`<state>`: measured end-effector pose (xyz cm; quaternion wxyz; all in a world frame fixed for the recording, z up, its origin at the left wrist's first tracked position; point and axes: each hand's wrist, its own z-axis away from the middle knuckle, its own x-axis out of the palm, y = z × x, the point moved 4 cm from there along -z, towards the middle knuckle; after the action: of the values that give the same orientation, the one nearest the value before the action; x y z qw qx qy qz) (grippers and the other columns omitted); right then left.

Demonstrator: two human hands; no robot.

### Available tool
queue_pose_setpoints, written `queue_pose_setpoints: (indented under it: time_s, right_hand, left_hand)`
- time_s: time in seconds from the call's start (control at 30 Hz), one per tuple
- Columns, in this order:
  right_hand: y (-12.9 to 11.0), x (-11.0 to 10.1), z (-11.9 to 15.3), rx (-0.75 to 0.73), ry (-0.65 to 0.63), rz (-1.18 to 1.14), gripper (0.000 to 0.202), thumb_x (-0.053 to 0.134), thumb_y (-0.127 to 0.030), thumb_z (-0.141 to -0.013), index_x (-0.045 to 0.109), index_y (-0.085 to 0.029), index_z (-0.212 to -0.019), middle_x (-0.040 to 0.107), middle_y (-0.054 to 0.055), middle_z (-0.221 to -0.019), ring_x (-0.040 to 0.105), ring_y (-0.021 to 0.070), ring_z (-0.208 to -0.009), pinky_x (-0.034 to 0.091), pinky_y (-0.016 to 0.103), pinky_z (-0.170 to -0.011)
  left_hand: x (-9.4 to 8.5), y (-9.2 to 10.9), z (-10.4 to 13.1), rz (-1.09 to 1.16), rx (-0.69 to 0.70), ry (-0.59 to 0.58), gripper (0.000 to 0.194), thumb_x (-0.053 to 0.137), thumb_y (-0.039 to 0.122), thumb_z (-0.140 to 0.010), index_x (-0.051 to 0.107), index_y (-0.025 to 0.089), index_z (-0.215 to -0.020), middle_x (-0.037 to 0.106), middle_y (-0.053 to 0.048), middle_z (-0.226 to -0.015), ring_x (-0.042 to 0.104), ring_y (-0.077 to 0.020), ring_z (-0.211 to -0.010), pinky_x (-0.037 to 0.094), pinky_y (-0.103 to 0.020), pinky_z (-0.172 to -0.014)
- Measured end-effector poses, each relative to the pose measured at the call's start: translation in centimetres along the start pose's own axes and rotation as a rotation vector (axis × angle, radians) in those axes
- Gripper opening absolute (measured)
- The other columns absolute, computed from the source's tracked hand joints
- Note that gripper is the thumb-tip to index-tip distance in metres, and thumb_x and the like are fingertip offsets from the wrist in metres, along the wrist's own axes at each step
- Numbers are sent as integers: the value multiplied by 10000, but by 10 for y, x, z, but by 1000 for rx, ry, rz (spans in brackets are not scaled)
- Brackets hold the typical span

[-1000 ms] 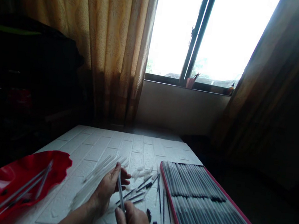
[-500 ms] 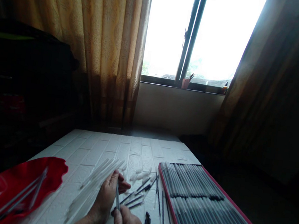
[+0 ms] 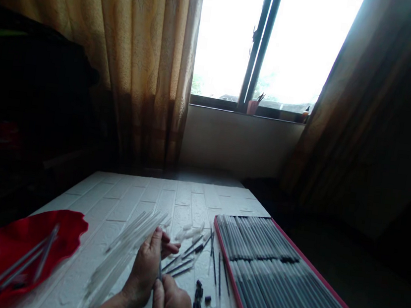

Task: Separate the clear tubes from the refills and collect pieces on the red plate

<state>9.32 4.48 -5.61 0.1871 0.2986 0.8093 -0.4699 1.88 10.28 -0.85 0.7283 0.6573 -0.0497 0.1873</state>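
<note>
clearly both hands meet over the near edge of the white brick-patterned mat [image 3: 185, 199]: the left hand [image 3: 146, 266] is curled around a thin pen refill [image 3: 160, 267], thumb and fingers pinching its upper part, and the right hand [image 3: 171, 305] grips the lower end of the same refill from below, so the piece stands nearly upright between them. it looks like a pen-assembly step, the refill being lined up for a barrel, and it goes best if the left hand stays steady and the right does the sliding, with the grip close to the joint so the slim rod does not bow. clear pen barrels [image 3: 131, 240] lie in a loose fan just left of the left hand, touching the mat. more dark refills [image 3: 187, 261] lie scattered just beyond the hands, and small dark caps [image 3: 200, 298] sit near the right hand; keeping wrists high avoids sweeping them off. the pink-edged tray [image 3: 245, 284] of finished pens is close on the right, and the red wavy dish [image 3: 27, 232] holding a few pens is well apart on the left. the pen's tip is too small to tell.
</note>
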Motion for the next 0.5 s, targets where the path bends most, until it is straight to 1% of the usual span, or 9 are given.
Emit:
queue_pose_setpoints:
  time_s: [0.07,0.1,0.13,0.23,0.33,0.43,0.5]
  right_hand:
    - [4,0,-3,26,-2,-35,478,229,-405,-970,577,-218,-701,662,38,-564,656,190,-538,321,255,-479]
    - [6,0,-5,39,-9,-57,477,237,-404,-967,577,-216,-689,665,39,-566,653,187,-539,329,249,-481]
    - [7,0,-7,49,-18,-80,474,245,-405,-963,578,-215,-685,668,39,-575,651,185,-546,336,244,-485]
    - [7,-5,-12,64,-51,-148,448,268,-424,-951,590,-212,-723,683,39,-623,650,183,-579,356,233,-507]
    - [5,-14,-14,97,-70,-231,384,309,-431,-933,600,-211,-813,697,34,-676,661,181,-629,383,222,-545]
    - [2,-25,-18,135,-83,-278,316,358,-414,-909,595,-208,-876,691,22,-672,659,177,-639,395,216,-558]
    - [-1,-35,-21,159,-101,-278,307,359,-388,-909,595,-206,-837,660,4,-609,633,160,-581,394,211,-549]
  left_hand:
    - [-2,-6,-2,-9,-109,34,313,433,342,-939,527,180,-689,666,-35,-455,717,-194,-583,555,-292,-680]
    - [-2,-9,-3,-6,-165,46,321,407,311,-954,532,173,-693,682,-53,-479,708,-191,-556,553,-292,-655]
    - [-3,-9,-4,16,-186,34,309,406,300,-957,548,164,-718,708,-73,-535,712,-194,-575,554,-299,-661]
    - [-2,-5,-3,115,-182,-62,299,407,352,-960,598,139,-870,754,-116,-733,727,-216,-694,553,-327,-716]
    - [-3,-2,1,147,-231,-112,418,324,438,-971,607,132,-1005,752,-133,-856,724,-223,-751,544,-332,-720]
    - [-3,-2,3,128,-288,-117,482,282,490,-967,602,135,-1032,743,-140,-922,720,-218,-770,536,-321,-709]
    - [-2,-3,3,115,-304,-119,463,300,484,-966,604,138,-1007,743,-136,-927,720,-211,-776,535,-309,-714]
